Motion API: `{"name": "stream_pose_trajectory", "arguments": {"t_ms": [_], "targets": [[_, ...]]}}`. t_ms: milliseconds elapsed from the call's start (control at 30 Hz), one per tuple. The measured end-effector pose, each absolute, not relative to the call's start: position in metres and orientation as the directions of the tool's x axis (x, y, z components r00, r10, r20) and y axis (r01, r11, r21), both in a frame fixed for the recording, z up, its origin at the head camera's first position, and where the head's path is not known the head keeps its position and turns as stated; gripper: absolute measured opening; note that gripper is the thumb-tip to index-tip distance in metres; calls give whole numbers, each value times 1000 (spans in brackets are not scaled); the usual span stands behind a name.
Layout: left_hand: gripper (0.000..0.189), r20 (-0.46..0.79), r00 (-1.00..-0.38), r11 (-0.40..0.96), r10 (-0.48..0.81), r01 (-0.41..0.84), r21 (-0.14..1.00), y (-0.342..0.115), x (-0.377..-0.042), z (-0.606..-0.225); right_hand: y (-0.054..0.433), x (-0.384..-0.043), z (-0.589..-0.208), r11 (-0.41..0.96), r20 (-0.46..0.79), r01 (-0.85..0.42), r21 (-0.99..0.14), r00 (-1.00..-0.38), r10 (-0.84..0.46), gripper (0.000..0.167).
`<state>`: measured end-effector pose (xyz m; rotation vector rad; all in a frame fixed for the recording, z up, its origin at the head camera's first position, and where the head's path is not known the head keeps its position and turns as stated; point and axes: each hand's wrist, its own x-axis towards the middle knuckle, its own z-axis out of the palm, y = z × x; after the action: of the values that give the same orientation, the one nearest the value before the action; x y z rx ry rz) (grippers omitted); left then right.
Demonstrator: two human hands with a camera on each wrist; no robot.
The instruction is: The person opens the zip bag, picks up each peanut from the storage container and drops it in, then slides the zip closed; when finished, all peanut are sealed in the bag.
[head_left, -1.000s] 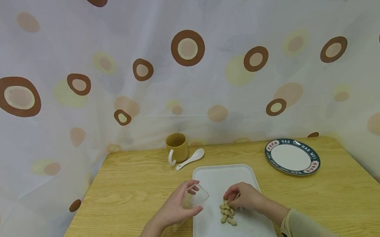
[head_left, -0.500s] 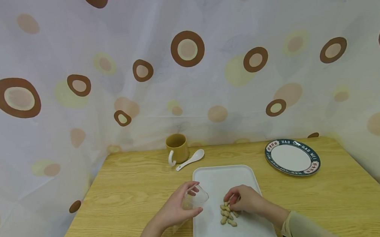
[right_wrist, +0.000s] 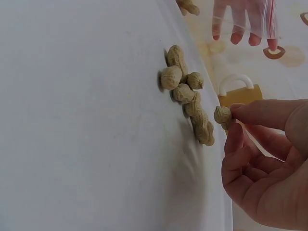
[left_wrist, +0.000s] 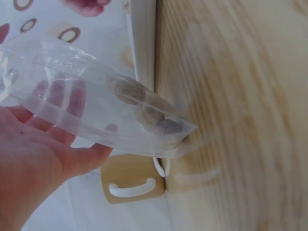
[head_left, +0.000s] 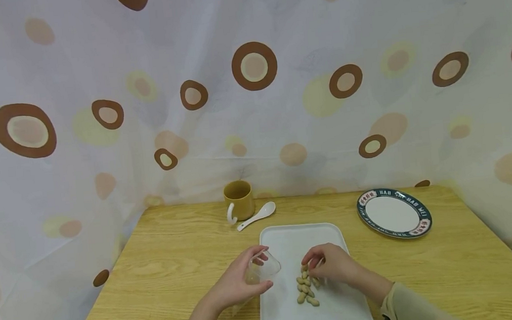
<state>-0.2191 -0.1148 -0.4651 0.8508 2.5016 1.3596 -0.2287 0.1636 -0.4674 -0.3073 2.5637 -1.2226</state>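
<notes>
Our right hand (head_left: 334,265) pinches a nut (right_wrist: 222,115), the pile (right_wrist: 184,93) just beside it; our left hand (head_left: 235,282) grips the bag (left_wrist: 94,103), which we'd best hold wide and steady

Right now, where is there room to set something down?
Bare wood lies left of the mug and left hand, and between plate and right sleeve; the tray is bare at its far end. Crowded: mid-tray, where the right hand pinches a peanut by the pile, and near its left edge, where the left hand holds a bag.
</notes>
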Motion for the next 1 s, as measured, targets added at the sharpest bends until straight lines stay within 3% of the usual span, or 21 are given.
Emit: {"name": "stream_pose_trajectory", "arguments": {"t_ms": [1000], "targets": [[66, 121, -814, 409, 568, 408, 816, -111, -220, -464, 123, -236, -411, 549, 5, -229, -804, -926, -379, 15]]}}
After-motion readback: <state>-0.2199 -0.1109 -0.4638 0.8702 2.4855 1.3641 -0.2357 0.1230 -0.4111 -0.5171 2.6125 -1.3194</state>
